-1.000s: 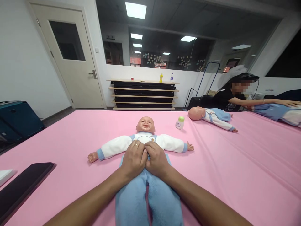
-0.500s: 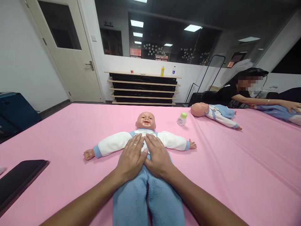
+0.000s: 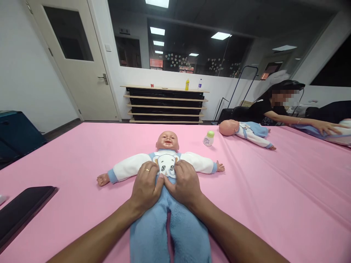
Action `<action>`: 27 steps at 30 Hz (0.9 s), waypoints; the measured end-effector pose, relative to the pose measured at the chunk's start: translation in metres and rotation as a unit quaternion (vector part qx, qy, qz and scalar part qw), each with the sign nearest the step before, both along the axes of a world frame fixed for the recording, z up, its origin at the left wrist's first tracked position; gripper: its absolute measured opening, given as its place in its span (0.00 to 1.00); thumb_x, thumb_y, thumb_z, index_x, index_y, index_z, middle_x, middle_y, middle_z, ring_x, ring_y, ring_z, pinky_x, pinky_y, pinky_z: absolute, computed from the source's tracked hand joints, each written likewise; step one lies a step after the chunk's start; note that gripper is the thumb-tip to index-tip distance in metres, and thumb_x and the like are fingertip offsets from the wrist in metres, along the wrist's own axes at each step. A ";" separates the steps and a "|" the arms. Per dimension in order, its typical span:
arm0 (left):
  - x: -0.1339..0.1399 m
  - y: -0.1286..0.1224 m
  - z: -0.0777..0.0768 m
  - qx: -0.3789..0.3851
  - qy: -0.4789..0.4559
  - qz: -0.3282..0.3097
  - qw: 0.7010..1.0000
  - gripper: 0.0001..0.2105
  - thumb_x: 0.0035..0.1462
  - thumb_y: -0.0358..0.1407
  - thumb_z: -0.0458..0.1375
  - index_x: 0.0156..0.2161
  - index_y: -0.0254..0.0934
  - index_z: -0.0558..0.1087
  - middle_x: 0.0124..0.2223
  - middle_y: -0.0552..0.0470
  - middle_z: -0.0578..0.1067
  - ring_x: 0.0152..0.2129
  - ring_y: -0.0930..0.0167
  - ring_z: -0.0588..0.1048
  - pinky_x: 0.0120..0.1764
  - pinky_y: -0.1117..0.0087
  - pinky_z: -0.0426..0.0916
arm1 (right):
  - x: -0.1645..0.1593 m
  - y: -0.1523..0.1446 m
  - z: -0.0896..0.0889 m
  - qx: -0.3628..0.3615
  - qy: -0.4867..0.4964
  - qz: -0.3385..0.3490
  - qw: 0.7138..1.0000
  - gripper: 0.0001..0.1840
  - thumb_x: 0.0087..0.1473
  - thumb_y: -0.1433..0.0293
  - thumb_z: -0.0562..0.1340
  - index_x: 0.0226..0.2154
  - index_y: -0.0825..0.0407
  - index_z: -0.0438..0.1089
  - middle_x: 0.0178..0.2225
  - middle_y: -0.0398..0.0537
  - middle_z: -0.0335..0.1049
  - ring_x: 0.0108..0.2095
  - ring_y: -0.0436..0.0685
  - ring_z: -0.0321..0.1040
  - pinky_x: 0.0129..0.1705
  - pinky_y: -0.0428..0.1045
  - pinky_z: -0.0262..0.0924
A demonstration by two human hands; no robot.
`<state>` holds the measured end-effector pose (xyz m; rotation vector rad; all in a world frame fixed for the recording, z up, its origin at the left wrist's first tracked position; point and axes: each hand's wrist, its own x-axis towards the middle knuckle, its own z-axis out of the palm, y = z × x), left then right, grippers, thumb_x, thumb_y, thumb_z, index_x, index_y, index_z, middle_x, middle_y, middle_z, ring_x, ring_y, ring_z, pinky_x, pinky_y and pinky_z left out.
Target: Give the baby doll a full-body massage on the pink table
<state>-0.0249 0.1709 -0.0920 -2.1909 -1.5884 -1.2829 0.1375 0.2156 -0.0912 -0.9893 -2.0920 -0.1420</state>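
Note:
A baby doll (image 3: 167, 141) lies on its back, head away from me and arms spread. Its white top carries an animal-face print (image 3: 166, 162), and blue trousers (image 3: 189, 230) cover its legs. At the left side of its waist rests my left hand (image 3: 146, 186), a ring on one finger, the fingers bent in and closed against the clothing. My right hand (image 3: 186, 183) mirrors it on the other side, fingers likewise curled. Both thumbs come close together over the belly, just below the print. How much cloth is between the fingers is hidden.
A small bottle with a green cap (image 3: 208, 138) stands right of the doll's head on the pink table cover (image 3: 260, 190). Another doll (image 3: 230, 128) lies farther right, near a person (image 3: 270, 106) reaching over a further one. A black flat object (image 3: 24, 208) lies at left.
My hands have gone from lying flat with straight fingers on the doll's chest to bent fingers lower at its waist, farther apart. The animal-face print is now uncovered.

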 end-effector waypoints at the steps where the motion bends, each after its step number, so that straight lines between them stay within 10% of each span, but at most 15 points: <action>1: 0.000 -0.002 0.002 0.005 -0.003 -0.027 1.000 0.06 0.63 0.31 0.51 0.37 0.33 0.70 0.41 0.42 0.71 0.43 0.61 0.69 0.47 0.54 0.68 | 0.001 0.000 0.002 0.004 -0.003 0.028 1.000 0.17 0.58 0.60 0.59 0.36 0.58 0.71 0.37 0.60 0.71 0.43 0.64 0.67 0.48 0.60 0.65; 9: -0.005 -0.001 0.003 -0.014 -0.024 -0.156 0.987 0.10 0.63 0.31 0.51 0.48 0.34 0.70 0.48 0.43 0.72 0.49 0.63 0.69 0.55 0.55 0.65 | 0.002 0.005 0.007 -0.028 0.004 0.218 0.976 0.16 0.56 0.70 0.59 0.47 0.57 0.70 0.48 0.56 0.71 0.51 0.61 0.66 0.58 0.58 0.61; 18: -0.008 0.010 -0.008 -0.111 -0.003 -0.072 0.991 0.21 0.69 0.38 0.45 0.64 0.38 0.62 0.66 0.45 0.62 0.64 0.64 0.59 0.65 0.51 0.54 | 0.000 0.009 0.005 -0.102 -0.041 0.109 0.988 0.31 0.58 0.63 0.58 0.61 0.59 0.61 0.63 0.61 0.58 0.64 0.64 0.54 0.67 0.63 0.49; 27: -0.008 0.006 -0.007 -0.052 -0.057 -0.005 0.997 0.14 0.65 0.35 0.49 0.51 0.35 0.72 0.53 0.43 0.72 0.54 0.62 0.68 0.57 0.53 0.65 | -0.001 0.005 -0.001 -0.036 -0.008 0.007 0.999 0.33 0.57 0.54 0.59 0.52 0.67 0.68 0.55 0.69 0.66 0.57 0.68 0.62 0.61 0.62 0.57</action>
